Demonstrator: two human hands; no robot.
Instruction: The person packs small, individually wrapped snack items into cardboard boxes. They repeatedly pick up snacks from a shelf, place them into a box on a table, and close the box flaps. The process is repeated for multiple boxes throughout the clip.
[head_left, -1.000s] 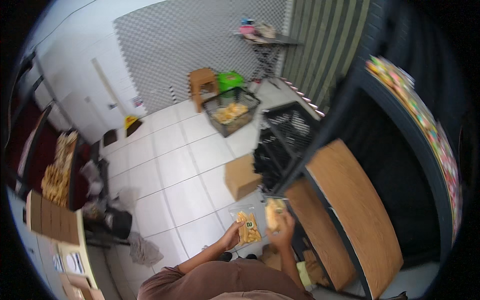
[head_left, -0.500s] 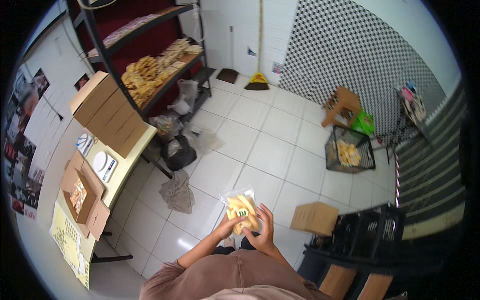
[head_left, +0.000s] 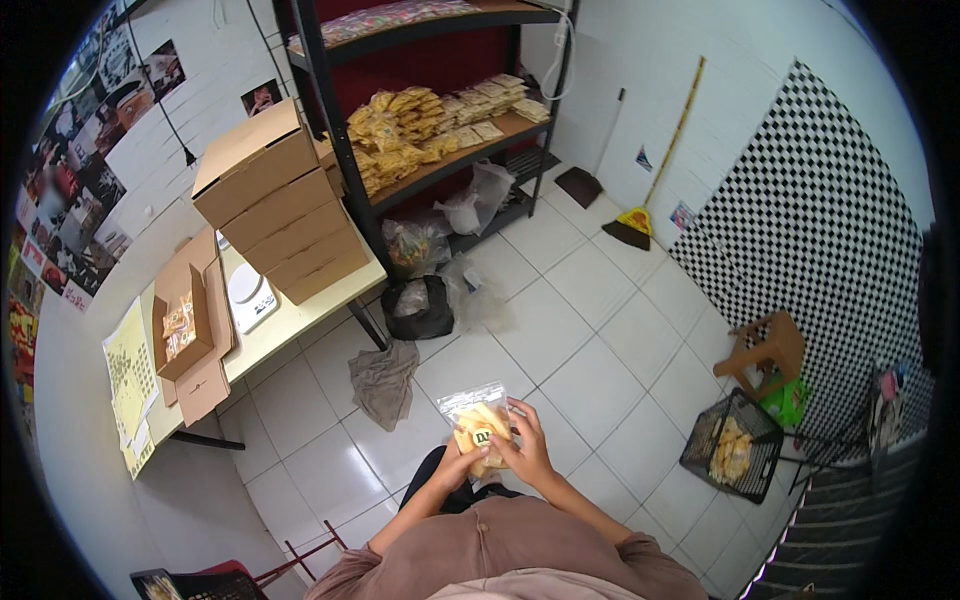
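A clear zip bag of pale yellow snack sticks [head_left: 480, 418] with a round label is held in front of my body. My left hand [head_left: 456, 468] grips its lower left part, thumb on the front. On the other side, my right hand [head_left: 530, 445] has its fingers round the right edge and its thumb near the label. The bag's top strip stands upright and looks flat. The fingers behind the bag are partly hidden.
To the left, a table [head_left: 262, 352] bears stacked cardboard boxes [head_left: 290, 215], a white scale [head_left: 250, 297] and an open box [head_left: 185, 335]. A shelf [head_left: 460, 165] holds several packs. A grey cloth [head_left: 384, 382] lies on the floor. Right: a black crate [head_left: 735, 445], a stool [head_left: 768, 350].
My view has swung to the right side of the scene's frame, so the table and shelf appear larger and nearer. Both hands still hold the bag, and the right fingers sit higher along its edge.
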